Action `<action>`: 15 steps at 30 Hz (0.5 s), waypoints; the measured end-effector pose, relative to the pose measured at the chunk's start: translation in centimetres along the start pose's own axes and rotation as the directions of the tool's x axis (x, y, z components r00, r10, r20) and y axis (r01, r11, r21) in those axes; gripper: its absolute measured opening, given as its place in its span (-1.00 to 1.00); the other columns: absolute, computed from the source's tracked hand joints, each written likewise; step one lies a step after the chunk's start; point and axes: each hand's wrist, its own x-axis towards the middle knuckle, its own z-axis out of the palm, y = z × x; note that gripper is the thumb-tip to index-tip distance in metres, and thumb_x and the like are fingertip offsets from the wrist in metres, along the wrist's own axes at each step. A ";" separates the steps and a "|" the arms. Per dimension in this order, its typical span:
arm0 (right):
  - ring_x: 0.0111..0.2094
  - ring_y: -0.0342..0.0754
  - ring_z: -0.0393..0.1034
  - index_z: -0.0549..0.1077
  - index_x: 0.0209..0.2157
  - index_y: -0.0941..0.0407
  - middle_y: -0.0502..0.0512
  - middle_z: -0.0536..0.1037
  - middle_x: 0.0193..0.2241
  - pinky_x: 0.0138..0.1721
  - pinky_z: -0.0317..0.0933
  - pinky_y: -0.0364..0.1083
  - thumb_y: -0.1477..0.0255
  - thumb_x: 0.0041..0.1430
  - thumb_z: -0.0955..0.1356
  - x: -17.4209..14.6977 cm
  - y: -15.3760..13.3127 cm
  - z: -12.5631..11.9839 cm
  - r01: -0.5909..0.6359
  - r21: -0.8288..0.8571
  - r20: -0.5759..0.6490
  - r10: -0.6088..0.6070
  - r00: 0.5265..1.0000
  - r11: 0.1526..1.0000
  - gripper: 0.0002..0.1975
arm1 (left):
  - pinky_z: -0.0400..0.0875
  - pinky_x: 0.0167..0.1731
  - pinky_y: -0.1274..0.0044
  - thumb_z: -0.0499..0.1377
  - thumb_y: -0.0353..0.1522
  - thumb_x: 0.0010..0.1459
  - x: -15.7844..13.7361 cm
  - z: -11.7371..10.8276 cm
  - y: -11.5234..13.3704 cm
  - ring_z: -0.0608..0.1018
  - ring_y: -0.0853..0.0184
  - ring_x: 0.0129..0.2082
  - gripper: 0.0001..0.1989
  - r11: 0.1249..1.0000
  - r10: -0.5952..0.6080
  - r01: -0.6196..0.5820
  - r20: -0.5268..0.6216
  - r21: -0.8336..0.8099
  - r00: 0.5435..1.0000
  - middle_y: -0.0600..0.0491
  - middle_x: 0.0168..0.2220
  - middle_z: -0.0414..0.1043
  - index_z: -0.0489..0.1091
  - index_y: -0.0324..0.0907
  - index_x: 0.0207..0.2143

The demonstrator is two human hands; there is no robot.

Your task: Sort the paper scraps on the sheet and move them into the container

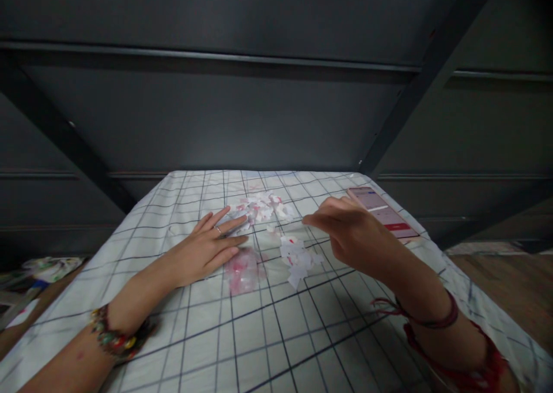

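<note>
My left hand [211, 246], wearing a ring, lies with its fingers apart at the left edge of a pile of torn white paper scraps [261, 207], some marked with red. Just below its fingertips is a clear, crumpled, plastic-looking piece [244, 272] with pink-red stains. My right hand [345, 229] is closed, its thumb and index finger pressed together above the cloth. Whatever those fingertips hold, if anything, is hidden or too small to name. Between the hands and nearer to me sits a smaller group of paper scraps [298, 257].
A white checked cloth [268, 335] covers the table. Beyond my right hand a phone [384, 213] lies near the right edge, its screen lit. Dark grey panels [224, 116] rise behind the table. Assorted items [49, 268] are down at the left, and wooden floor [505, 283] shows at the right.
</note>
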 end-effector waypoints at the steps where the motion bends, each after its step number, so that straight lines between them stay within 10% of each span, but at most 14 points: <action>1: -0.45 -0.09 0.18 0.45 -0.40 0.16 0.05 0.39 -0.54 -0.38 0.06 -0.10 0.79 -0.15 0.14 0.1 -0.2 0.1 0.041 -0.008 -0.019 -0.041 0.999 0.999 -0.60 | -0.13 0.18 0.11 -0.22 -0.18 0.32 0.0 0.0 0.0 -0.10 0.08 0.27 -0.56 1.000 -0.002 0.002 0.000 0.001 1.000 0.13 0.26 0.00 0.31 -0.01 0.06; 15: -0.36 -0.07 0.22 0.45 -0.35 0.18 0.07 0.45 -0.48 -0.29 0.10 -0.09 0.79 -0.02 0.12 0.3 -1.4 0.3 0.202 0.044 -0.096 -0.197 0.976 0.978 -0.62 | -0.12 0.17 0.11 -0.20 -0.19 0.32 0.0 0.1 -0.1 -0.08 0.06 0.27 -0.58 1.000 -0.003 0.004 -0.005 0.013 1.000 0.11 0.26 0.01 0.29 -0.01 0.08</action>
